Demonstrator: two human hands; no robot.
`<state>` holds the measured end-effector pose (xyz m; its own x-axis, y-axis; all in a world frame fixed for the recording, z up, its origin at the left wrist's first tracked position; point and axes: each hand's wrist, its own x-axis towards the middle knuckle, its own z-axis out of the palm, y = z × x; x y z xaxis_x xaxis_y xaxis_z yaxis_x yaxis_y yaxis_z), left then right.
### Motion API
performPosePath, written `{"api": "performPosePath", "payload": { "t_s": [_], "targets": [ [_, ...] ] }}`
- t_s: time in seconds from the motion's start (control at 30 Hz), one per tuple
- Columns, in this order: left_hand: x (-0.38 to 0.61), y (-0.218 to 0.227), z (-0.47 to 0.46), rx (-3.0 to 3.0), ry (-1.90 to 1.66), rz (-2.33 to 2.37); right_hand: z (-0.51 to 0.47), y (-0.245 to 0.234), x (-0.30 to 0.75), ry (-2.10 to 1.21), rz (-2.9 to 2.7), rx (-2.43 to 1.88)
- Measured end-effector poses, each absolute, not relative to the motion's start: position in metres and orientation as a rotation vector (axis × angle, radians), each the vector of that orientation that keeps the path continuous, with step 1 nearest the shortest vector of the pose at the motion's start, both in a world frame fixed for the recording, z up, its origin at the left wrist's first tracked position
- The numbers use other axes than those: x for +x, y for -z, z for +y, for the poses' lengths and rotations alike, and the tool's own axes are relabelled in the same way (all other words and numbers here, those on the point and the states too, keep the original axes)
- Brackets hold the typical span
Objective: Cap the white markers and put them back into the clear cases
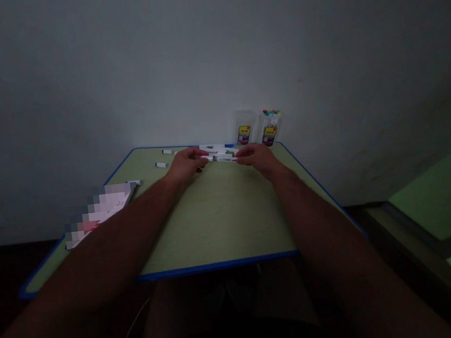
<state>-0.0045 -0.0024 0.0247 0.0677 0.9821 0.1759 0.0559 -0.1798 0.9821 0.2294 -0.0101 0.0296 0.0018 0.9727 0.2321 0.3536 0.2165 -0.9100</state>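
Both my arms reach out over a pale green desk (215, 219) with a blue edge. My left hand (186, 164) and my right hand (257, 157) are closed on the two ends of a white marker (222, 158) that lies level between them near the desk's far edge. Just behind it lie a few more white markers (215, 148) side by side. Two loose marker caps (161, 165) rest to the left of my left hand.
Two clear marker boxes stand against the wall at the back right: one looks empty (244, 128), the other (270, 127) holds markers with coloured caps. A paper sheet (100, 210) lies at the desk's left edge. Another green desk (448, 192) stands to the right.
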Motion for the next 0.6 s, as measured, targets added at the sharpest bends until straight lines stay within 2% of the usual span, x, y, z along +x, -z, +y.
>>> {"api": "performPosePath", "payload": {
  "t_s": [0.6],
  "targets": [
    [-0.0027,-0.0242,-0.0040,1.458,-1.239,1.128,-0.0100,-0.0297,0.2292,-0.805,-1.561,-1.293]
  ]
}}
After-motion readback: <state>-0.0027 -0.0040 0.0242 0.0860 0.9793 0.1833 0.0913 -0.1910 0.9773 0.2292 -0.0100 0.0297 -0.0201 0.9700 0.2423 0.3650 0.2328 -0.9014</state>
